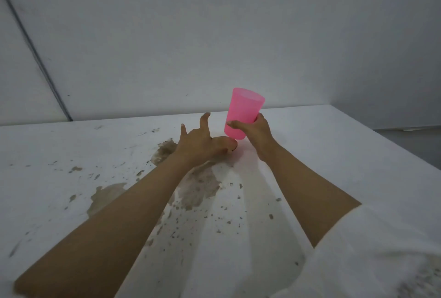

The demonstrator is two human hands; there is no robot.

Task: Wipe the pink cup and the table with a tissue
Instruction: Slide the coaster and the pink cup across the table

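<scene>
A translucent pink cup (242, 112) is held just above the white table (71, 144), tilted slightly to the left, its open end up. My right hand (256, 131) is wrapped around its lower half. My left hand (202, 141) rests beside the cup's base with two fingers stretched out and the thumb reaching under the cup; it holds nothing. Brown stains (198, 187) and specks cover the table around and under my forearms. No tissue is in view.
A white wall (214, 35) rises right behind the table's far edge. The table's right edge (386, 137) runs diagonally, with grey floor beyond it. A white sleeve (372, 250) covers my right upper arm at the lower right.
</scene>
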